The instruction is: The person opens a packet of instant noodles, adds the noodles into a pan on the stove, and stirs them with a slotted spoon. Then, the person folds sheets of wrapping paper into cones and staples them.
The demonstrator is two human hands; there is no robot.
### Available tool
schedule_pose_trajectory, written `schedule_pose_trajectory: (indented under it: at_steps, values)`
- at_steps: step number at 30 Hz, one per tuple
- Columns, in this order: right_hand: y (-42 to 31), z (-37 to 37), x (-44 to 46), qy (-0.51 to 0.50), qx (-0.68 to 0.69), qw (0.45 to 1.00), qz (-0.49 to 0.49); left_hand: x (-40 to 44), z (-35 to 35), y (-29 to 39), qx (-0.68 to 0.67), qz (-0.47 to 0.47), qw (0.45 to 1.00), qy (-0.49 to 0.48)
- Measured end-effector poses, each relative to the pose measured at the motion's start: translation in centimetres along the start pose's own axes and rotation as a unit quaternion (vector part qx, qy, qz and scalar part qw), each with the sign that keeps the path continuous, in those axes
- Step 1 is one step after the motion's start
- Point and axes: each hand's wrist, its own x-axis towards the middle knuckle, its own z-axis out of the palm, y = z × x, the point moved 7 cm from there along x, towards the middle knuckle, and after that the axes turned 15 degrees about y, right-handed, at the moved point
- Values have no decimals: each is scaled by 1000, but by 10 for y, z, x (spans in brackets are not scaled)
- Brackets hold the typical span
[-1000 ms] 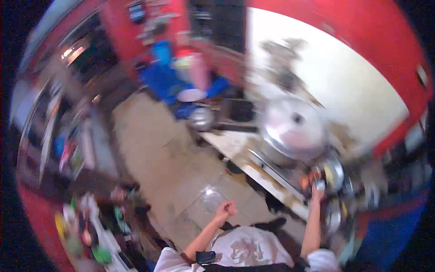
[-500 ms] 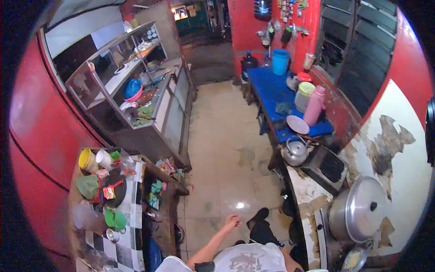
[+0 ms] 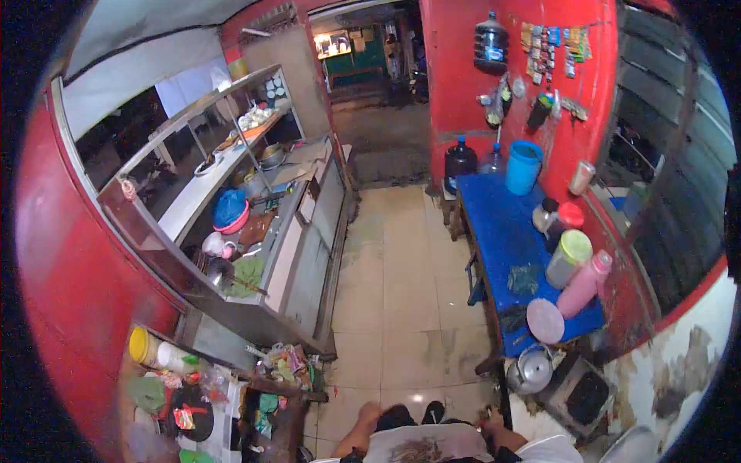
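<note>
My left hand [image 3: 369, 417] hangs low at the bottom of the view, beside my dark-clad leg and over the tiled floor [image 3: 401, 293]. Nothing can be made out in it, and its fingers are blurred. On the other side, my right hand [image 3: 489, 421] is down by my body, close to the edge of the counter on the right; its fingers are too small and dark to read. A silver kettle [image 3: 531, 372] stands on that counter, nearest to the right hand, next to a stove [image 3: 583, 397]. The tip of a dark shoe [image 3: 434, 411] shows between the hands.
A blue table [image 3: 486, 224] on the right bears a pink flask [image 3: 584, 285], a lidded container [image 3: 570, 258] and a blue bucket [image 3: 524, 167]. A glass-framed display counter [image 3: 297, 258] runs along the left. Below it, a low table holds a yellow tub [image 3: 143, 345]. A doorway opens ahead.
My view has tipped up and moved forward, showing more of the doorway and wall. My left hand has drawn back from its outstretched position, and my right hand has come into sight.
</note>
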Motion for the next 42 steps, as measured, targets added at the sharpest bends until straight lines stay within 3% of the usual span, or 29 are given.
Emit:
schedule_pose_trajectory:
  at_steps: [1,2,3,5,8,9,10,11,12,13,14,16,19,22,23,25,27,28,32,33,34,36,37,39,40,41,42]
  values:
    - [-29,5,39,15,-4,997,-70,9,-1,-27,-30,-129,981,-143]
    - [-55,34,92,13,6,975,-223,18,-5,-54,-42,-226,950,-213]
    - [-78,51,132,11,15,928,-371,32,-10,-73,-47,-272,935,-222]
    - [-141,76,211,-56,-183,940,-284,59,-17,-110,-51,-353,903,-239]
    - [-228,105,314,21,-192,953,-233,143,-9,-156,-58,-389,887,-240]
    - [-259,108,344,39,-67,976,-204,178,-5,-170,-61,-389,888,-239]
    - [-288,113,367,53,61,982,-169,213,-1,-188,-63,-385,890,-236]
    - [-325,115,380,50,62,983,-164,250,7,-202,-68,-372,897,-230]
    - [-386,100,388,-62,293,952,-59,289,7,-219,-69,-355,905,-223]
    - [-431,95,395,-169,500,848,50,328,2,-233,-70,-341,912,-218]
    - [-452,99,415,-171,499,848,47,371,0,-245,-72,-320,922,-204]
    - [-498,99,473,-101,365,924,-61,460,-7,-266,-75,-264,948,-159]
    - [-569,80,515,-110,309,945,-15,576,-9,-292,-95,-162,980,-64]
    - [-634,66,554,-106,444,888,54,727,-26,-287,-130,-67,989,35]
    - [-645,68,574,-98,503,855,84,796,-35,-273,-118,-104,987,-11]
    - [-661,79,617,-119,507,847,105,882,-63,-226,-396,-174,895,-106]
    - [-694,75,661,-164,584,783,133,949,-82,-181,-482,-139,852,-148]
    - [-705,76,690,-163,588,781,133,981,-93,-154,-502,-102,844,-161]
    - [-728,87,819,-131,589,794,79,1093,-114,-98,-468,17,875,-124]
    - [-736,86,849,-100,606,787,59,1121,-116,-98,-355,57,930,-69]
    - [-735,89,870,-98,607,786,67,1139,-110,-95,-354,55,930,-77]
    - [-769,62,923,-94,559,824,0,1199,-118,-88,-396,55,916,4]
    - [-778,51,945,-83,560,824,13,1223,-115,-84,-401,59,914,-12]
    - [-792,12,981,36,319,938,-135,1275,-112,-69,-480,6,875,-61]
    - [-779,35,1009,-54,495,864,-72,1302,-103,-60,-489,17,868,-81]
    - [-753,45,1031,-33,493,867,-58,1328,-88,-59,-416,16,904,-99]
    - [-744,32,1044,79,411,904,-86,1353,-72,-59,-338,18,934,-117]
